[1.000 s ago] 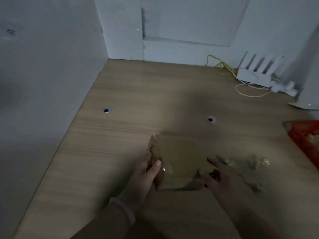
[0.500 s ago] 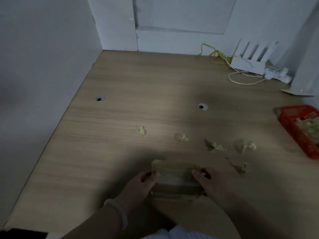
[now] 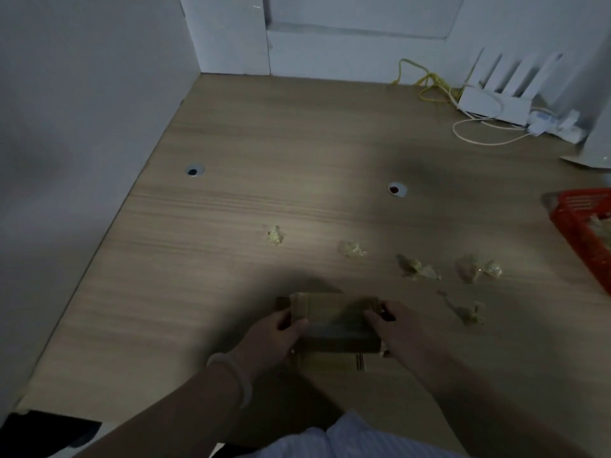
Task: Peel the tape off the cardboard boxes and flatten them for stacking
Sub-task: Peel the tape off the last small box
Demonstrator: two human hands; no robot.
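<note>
While crumpled scraps of tape [image 3: 415, 268] lie scattered just beyond it, a small cardboard box [image 3: 334, 328] sits low at the near edge of a wooden table [image 3: 297, 143], caught end to end between a person's two bare hands. The left hand [image 3: 272, 340] wraps the box's left end, its thumb lying over the top and the fingers [image 3: 283, 320] curled round the far side. The right hand [image 3: 401, 338] clamps the opposite end, its fingers [image 3: 377, 320] bent over the top edge. Neither hand has any slack in it; both hold cardboard and nothing else.

Judging by the peelings already shed and how squat the box looks, the work appears to have passed from stripping tape to collapsing the box, though the dim light hides whether any strip remains on it. The next move would call for pushing the two ends so the walls fold along their creases, then pressing the panels flat against the table.

Farther out, a red basket [image 3: 585, 226] stands at the right edge, and a white router [image 3: 496, 100] with a yellow cable [image 3: 426, 81] sits against the back wall.
</note>
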